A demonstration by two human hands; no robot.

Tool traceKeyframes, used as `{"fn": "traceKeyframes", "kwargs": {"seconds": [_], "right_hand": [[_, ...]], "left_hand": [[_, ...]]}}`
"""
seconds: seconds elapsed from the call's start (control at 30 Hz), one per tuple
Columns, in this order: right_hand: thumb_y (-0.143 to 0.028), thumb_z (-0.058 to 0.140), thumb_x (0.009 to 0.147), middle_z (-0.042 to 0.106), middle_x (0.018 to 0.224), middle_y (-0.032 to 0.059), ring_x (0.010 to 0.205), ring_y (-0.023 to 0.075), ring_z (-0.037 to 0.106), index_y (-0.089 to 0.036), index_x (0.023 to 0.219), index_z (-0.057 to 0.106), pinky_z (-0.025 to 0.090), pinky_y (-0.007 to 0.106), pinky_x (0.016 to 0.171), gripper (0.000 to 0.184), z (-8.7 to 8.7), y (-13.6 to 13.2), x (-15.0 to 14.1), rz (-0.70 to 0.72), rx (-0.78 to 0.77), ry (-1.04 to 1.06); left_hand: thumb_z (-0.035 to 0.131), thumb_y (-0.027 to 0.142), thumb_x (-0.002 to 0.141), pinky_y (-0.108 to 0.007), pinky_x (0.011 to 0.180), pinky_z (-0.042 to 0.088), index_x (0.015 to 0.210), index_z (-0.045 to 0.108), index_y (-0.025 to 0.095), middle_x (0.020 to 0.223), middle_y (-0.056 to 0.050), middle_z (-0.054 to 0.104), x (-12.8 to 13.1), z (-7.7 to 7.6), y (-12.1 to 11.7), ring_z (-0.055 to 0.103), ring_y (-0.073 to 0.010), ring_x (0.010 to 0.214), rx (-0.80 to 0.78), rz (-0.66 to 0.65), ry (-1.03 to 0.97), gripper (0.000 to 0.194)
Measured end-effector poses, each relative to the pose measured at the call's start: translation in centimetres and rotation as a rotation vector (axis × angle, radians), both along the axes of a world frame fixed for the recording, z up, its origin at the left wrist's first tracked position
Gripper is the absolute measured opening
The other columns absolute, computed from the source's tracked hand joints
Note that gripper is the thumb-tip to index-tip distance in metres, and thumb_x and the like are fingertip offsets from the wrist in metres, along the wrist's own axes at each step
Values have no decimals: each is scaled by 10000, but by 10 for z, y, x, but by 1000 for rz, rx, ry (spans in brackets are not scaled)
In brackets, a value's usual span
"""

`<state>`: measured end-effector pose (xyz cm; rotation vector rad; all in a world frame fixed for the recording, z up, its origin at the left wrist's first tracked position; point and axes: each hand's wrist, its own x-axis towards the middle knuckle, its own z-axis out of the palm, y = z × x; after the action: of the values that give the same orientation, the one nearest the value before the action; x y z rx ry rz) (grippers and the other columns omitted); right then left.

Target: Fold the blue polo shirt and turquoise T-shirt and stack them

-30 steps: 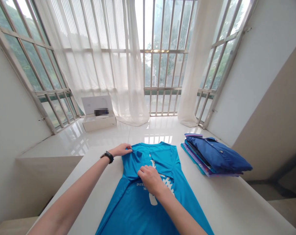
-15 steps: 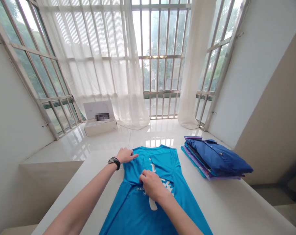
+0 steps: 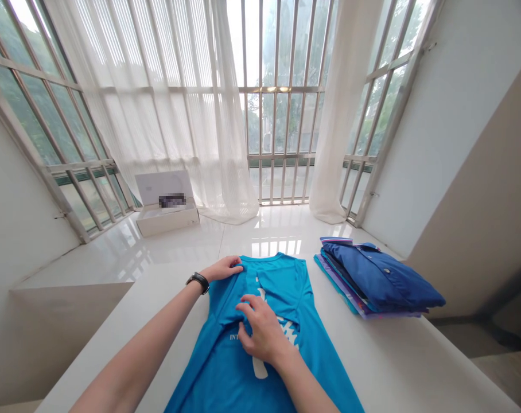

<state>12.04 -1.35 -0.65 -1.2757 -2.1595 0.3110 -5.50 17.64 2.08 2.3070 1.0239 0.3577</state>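
A blue T-shirt (image 3: 278,378) with white printing lies spread in front of me, its neckline pointing to the window and its left side folded inward. At its upper left shoulder, my left hand (image 3: 224,268), with a black-strapped watch on the wrist, pinches the fabric between thumb and fingers. Over the middle of the shirt is my right hand (image 3: 263,330), its curved fingers apart and holding nothing. The right hand covers part of the print.
On the right of the white table (image 3: 140,321) sits a stack of folded clothes (image 3: 381,278), a dark blue buttoned shirt on top. A white open box (image 3: 170,221) stands at the back left, near the sheer curtain (image 3: 226,189) and barred window.
My left hand has moved up to the shirt's shoulder edge and closed on the cloth. My right hand's fingers have loosened and spread. The view has shifted slightly.
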Motion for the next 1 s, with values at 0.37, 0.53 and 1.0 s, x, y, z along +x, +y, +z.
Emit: {"fn": "traceKeyframes", "kwargs": {"seconds": [0.37, 0.53, 1.0], "right_hand": [[-168, 588, 904, 656, 1117, 39, 981, 206, 606, -273, 1038, 666, 493, 344, 847, 187, -3, 8, -4, -41, 17, -143], [-138, 519, 941, 671, 1066, 21, 928, 184, 607, -259, 934, 665, 473, 329, 826, 190, -4, 10, -3, -5, 53, -189], [-177, 471, 941, 656, 1136, 71, 1028, 222, 591, -241, 1067, 667, 472, 368, 917, 241, -3, 8, 6, -64, 64, -110]], "left_hand": [[603, 496, 815, -265, 643, 425, 793, 656, 181, 744, 4, 633, 10, -3, 9, 566, -177, 710, 3, -56, 65, 320], [517, 397, 897, -288, 792, 466, 953, 654, 198, 934, -21, 692, 12, -17, 4, 622, -202, 867, 124, 34, 42, 248], [495, 377, 939, -503, 1088, 420, 1290, 557, 213, 1368, -133, 565, -41, -11, -142, 512, -305, 1281, 422, 428, 15, 393]]}}
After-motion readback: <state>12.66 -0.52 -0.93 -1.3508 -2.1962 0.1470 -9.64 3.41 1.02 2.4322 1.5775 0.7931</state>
